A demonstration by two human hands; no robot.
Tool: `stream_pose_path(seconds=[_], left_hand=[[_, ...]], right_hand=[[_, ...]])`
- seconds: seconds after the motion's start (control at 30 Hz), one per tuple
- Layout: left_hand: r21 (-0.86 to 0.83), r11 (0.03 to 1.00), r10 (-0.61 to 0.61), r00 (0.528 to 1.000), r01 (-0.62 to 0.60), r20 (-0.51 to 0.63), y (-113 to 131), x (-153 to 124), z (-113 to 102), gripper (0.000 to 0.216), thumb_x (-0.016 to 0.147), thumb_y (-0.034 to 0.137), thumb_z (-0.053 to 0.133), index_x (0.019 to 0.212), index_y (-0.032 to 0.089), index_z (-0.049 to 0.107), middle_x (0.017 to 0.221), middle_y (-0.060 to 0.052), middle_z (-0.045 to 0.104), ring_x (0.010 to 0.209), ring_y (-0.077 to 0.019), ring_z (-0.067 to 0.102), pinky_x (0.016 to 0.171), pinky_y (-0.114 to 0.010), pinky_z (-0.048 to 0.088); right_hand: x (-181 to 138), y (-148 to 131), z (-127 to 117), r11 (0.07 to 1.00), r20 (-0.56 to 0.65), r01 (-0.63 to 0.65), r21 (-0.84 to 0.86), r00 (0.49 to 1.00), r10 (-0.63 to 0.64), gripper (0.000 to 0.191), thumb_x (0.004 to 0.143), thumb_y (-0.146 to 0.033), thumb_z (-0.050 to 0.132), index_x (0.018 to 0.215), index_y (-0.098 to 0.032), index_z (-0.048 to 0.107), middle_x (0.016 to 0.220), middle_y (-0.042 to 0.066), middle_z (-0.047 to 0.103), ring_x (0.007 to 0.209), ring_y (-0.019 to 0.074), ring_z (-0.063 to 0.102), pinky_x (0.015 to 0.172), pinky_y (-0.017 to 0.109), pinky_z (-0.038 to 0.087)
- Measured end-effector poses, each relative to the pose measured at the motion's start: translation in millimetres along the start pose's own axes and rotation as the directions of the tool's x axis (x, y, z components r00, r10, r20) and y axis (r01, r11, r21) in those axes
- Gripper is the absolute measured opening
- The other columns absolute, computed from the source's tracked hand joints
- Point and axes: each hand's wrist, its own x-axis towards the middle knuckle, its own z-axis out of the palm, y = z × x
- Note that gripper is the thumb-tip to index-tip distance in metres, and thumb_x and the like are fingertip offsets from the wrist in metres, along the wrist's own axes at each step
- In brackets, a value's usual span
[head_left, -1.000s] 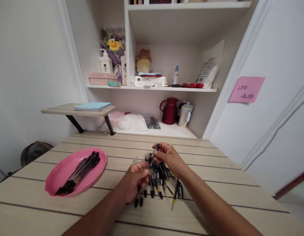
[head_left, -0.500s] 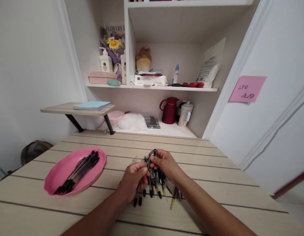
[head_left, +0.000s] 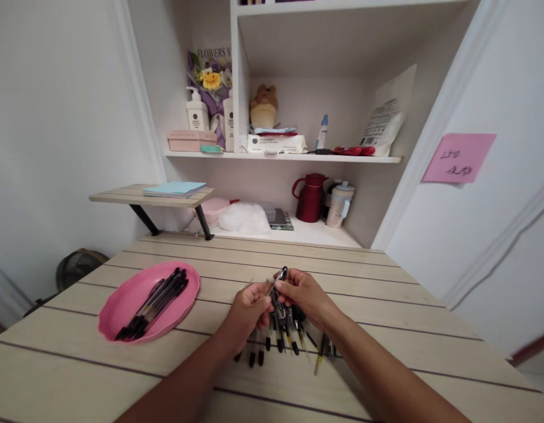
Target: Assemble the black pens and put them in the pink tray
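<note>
Over the slatted wooden table, a pen with a black cap (head_left: pixel 282 274) is held slantwise between my two hands. My right hand (head_left: pixel 306 295) pinches it near the capped upper end. The thumb and fingers of my left hand (head_left: pixel 247 310) are closed around its lower end, which they partly hide. Directly beneath both hands lies a loose pile of pen parts (head_left: pixel 290 336), with clear barrels, black caps and thin yellowish refills. To the left, a pink scalloped tray (head_left: pixel 126 296) holds several black pens (head_left: pixel 160 305) lying side by side.
A small raised wooden stand (head_left: pixel 175 200) with blue paper (head_left: pixel 175 188) on top is at the back left. Behind the table are white shelves (head_left: pixel 298 157) with a red jug (head_left: pixel 311 198), a speckled cup (head_left: pixel 339 205) and a white plastic bag (head_left: pixel 243 218). A pink note (head_left: pixel 459 157) hangs on the right.
The whole view has shifted, so everything appears slightly farther right. Both hands keep hold of the pen, which is turned a little between them.
</note>
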Motion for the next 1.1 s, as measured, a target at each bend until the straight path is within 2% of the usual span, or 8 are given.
stream_pose_path(seconds=[0.1, 0.2, 0.3, 0.37, 0.47, 0.73, 0.93, 1.1], left_hand=[[0.22, 0.972, 0.114, 0.985, -0.083, -0.131, 14.4, 7.3, -20.9, 0.034, 0.072, 0.032, 0.048, 0.099, 0.014, 0.059, 0.056, 0.003, 0.054, 0.039, -0.006, 0.041, 0.039, -0.018, 0.03], [0.61, 0.783, 0.358, 0.891, -0.124, -0.278, 39.5, 8.8, -69.7, 0.03, 0.072, 0.029, 0.047, 0.096, 0.017, 0.062, 0.078, -0.003, 0.065, 0.066, -0.0139, 0.057, 0.058, -0.022, 0.041], [0.84, 0.503, 0.433, 0.782, 0.204, -0.449, 62.0, 0.0, -129.6, 0.031, 0.073, 0.028, 0.044, 0.097, 0.02, 0.062, 0.097, -0.007, 0.065, 0.089, -0.0225, 0.057, 0.072, -0.029, 0.04], [0.789, 0.381, 0.32, 0.732, 0.482, -0.602, 69.2, -7.9, -161.2, 0.032, 0.071, 0.028, 0.043, 0.096, 0.022, 0.063, 0.097, -0.009, 0.065, 0.089, -0.0273, 0.057, 0.066, -0.032, 0.041], [0.697, 0.276, 0.162, 0.683, 0.662, -0.713, 69.1, -15.4, -184.9, 0.031, 0.07, 0.029, 0.042, 0.093, 0.025, 0.064, 0.093, -0.01, 0.066, 0.083, -0.0291, 0.06, 0.059, -0.033, 0.041], [0.694, 0.174, 0.071, 0.694, 0.699, -0.717, 65.0, -17.8, -181.4, 0.022, 0.067, 0.027, 0.047, 0.076, 0.022, 0.066, 0.08, -0.012, 0.068, 0.074, -0.029, 0.061, 0.057, -0.034, 0.04], [0.72, 0.139, 0.144, 0.705, 0.68, -0.694, 68.8, -14.3, -181.5, 0.035, 0.068, 0.026, 0.046, 0.099, 0.02, 0.061, 0.1, -0.016, 0.064, 0.087, -0.033, 0.058, 0.06, -0.037, 0.041], [0.911, 0.139, 0.412, 0.814, 0.388, -0.41, 67.7, 0.1, -137.1, 0.037, 0.076, 0.029, 0.038, 0.106, 0.018, 0.058, 0.11, -0.011, 0.059, 0.098, -0.0283, 0.053, 0.076, -0.036, 0.041]], right_hand=[[-1.2, -5.5, -3.9, 1.0, -0.031, 0.021, -0.02, 0.999, -0.022, 0.036, 0.065, -0.039, 0.061, 0.092, -0.017, 0.052, 0.062, -0.003, 0.056, 0.049, 0.0074, 0.05, 0.044, 0.019, 0.035], [-1.6, -11.4, -10.0, 0.998, -0.048, 0.015, -0.057, 0.999, -0.018, 0.033, 0.066, -0.042, 0.06, 0.085, -0.016, 0.055, 0.069, 0.0, 0.058, 0.052, 0.0078, 0.052, 0.045, 0.019, 0.035], [-0.5, -14.7, -16.5, 0.997, -0.058, 0.017, -0.078, 0.998, -0.021, 0.031, 0.064, -0.043, 0.061, 0.077, -0.016, 0.057, 0.068, 0.0, 0.06, 0.051, 0.0078, 0.051, 0.046, 0.02, 0.034], [0.7, -15.3, -20.1, 0.996, -0.063, 0.017, -0.084, 0.998, -0.022, 0.031, 0.064, -0.044, 0.061, 0.075, -0.015, 0.058, 0.068, 0.0, 0.06, 0.051, 0.0076, 0.051, 0.046, 0.02, 0.035], [2.3, -14.9, -23.6, 0.994, -0.052, 0.013, -0.106, 0.998, -0.018, 0.031, 0.064, -0.044, 0.061, 0.075, -0.015, 0.058, 0.066, 0.0, 0.06, 0.051, 0.0078, 0.05, 0.047, 0.02, 0.035], [3.5, -16.9, -31.7, 0.993, -0.065, 0.036, -0.113, 0.997, -0.044, 0.028, 0.065, -0.042, 0.061, 0.071, -0.014, 0.058, 0.063, 0.0, 0.059, 0.049, 0.0074, 0.05, 0.046, 0.021, 0.034], [5.9, -25.0, -43.2, 0.978, -0.145, 0.056, -0.202, 0.986, -0.086, 0.019, 0.068, -0.034, 0.057, 0.07, -0.015, 0.056, 0.061, 0.0, 0.059, 0.047, 0.0077, 0.05, 0.043, 0.02, 0.035], [9.9, -23.6, -56.8, 0.908, -0.157, -0.017, -0.42, 0.986, -0.053, 0.01, 0.069, -0.024, 0.052, 0.069, -0.016, 0.057, 0.062, 0.0, 0.059, 0.049, 0.0089, 0.053, 0.044, 0.019, 0.035]])
